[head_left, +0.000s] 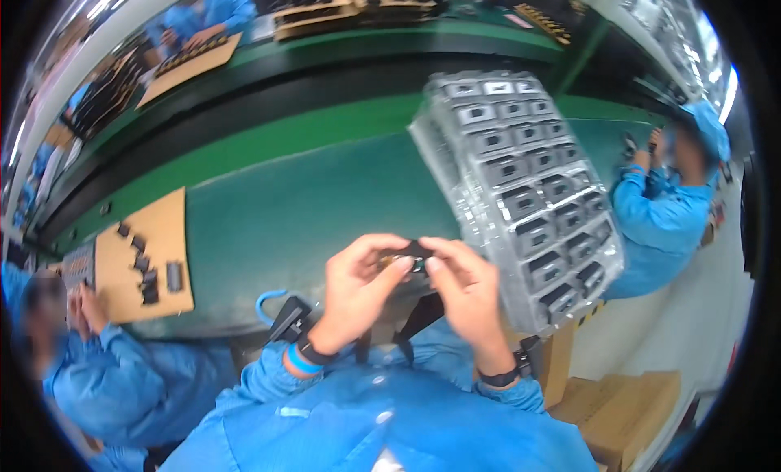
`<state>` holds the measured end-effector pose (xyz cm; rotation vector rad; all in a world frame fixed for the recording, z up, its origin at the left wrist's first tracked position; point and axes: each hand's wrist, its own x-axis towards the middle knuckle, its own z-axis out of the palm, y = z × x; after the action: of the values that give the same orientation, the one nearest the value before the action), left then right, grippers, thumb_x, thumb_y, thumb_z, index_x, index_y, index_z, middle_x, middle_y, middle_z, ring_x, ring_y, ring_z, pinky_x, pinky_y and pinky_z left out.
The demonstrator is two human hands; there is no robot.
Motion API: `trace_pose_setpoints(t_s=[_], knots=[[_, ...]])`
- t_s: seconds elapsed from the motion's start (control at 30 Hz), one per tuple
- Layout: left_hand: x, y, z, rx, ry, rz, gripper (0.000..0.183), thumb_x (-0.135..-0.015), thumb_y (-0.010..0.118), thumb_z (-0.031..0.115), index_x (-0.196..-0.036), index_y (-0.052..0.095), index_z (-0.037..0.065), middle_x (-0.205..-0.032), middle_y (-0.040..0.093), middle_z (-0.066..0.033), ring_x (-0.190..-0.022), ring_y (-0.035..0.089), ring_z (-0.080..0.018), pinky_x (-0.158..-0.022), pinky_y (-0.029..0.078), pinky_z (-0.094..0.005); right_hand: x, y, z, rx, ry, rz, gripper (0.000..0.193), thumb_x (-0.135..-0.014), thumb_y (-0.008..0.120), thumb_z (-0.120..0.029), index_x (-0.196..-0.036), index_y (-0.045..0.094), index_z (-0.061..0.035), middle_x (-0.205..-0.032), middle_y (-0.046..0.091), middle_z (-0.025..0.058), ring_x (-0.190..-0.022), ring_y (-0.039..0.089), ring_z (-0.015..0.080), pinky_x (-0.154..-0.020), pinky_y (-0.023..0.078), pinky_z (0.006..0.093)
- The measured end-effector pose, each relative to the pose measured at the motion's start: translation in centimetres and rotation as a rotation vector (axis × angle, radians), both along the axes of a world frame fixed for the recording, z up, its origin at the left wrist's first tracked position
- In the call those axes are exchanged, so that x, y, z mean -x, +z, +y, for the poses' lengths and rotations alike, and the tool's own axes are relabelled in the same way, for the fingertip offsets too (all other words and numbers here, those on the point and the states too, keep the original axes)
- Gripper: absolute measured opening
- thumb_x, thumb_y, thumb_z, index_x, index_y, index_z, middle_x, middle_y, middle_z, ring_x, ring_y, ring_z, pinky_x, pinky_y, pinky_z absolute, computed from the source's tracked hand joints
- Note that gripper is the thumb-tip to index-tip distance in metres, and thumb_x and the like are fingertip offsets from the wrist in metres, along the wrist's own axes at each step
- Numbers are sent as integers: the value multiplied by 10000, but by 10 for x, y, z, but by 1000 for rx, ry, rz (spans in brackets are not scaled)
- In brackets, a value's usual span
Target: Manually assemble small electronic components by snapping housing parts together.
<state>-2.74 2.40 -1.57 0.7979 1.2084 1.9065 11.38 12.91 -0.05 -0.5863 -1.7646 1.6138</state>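
1. Head view: the left hand (364,281) and the right hand (464,293) meet fingertip to fingertip in front of the person's chest, both pinched on one small dark part (418,248).
2. The small dark part sits between the two thumbs and forefingers, with a greenish patch showing near the right thumb; its finer shape is too covered to tell. Gripping it from both ends probably steadies it and leaves its middle in sight.
3. Both hands are raised near the edge of the green table (309,203), close to the body, which likely makes so small a thing easier to see and turn.
4. Just beyond the right hand, to its right, lies a stack of clear trays (467,202), slanting away from the person, perhaps set there for a short reach.
5. The top tray is divided into rows of pockets, and those that can be made out hold dark, frame-like pieces (525,204). What the lower trays contain cannot be told.
6. Well to the left of the left hand, a cardboard sheet (172,228) bears loose black pieces (149,286), near a co-worker's hands (88,311); the sheet may keep them together.
7. Behind and right of the right hand, below table level, stand cardboard boxes (630,407); their contents are not visible.
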Motion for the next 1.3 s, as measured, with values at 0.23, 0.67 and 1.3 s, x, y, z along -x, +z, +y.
trace_pose_setpoints(t_s=[0.23, 0.67, 1.3], knots=[[-8, -1, -8, 62, -53, 3, 254, -1007, 651, 0, -1259, 642, -24, -1152, 698, -76, -1037, 674, -117, -847, 589, -273, -6, -9, 2, 150, 38, 90, 330, -952, 636, 124, -1275, 673, 70, -1090, 675, 85, -994, 658, 121, -829, 537, 252], [-31, 0, 1, 36, -5, -11, 262, -961, 691, -50, -1219, 645, -51, -1189, 696, -130, -1081, 691, -178, -896, 599, -302, -19, -12, 4, -287, -92, -66, 317, -878, 751, 49, -1193, 725, 16, -866, 643, 74, -725, 594, 117, -644, 477, 259], [-1, -12, -27, 118, 190, 64, 239, -889, 723, -61, -1110, 641, -20, -1011, 703, -102, -859, 692, -145, -701, 601, -273, -114, 56, 246, -858, -296, -962, 301, -958, 679, -233, -971, 753, 58, -838, 680, 318, -817, 665, 478, -794, 552, 465]])
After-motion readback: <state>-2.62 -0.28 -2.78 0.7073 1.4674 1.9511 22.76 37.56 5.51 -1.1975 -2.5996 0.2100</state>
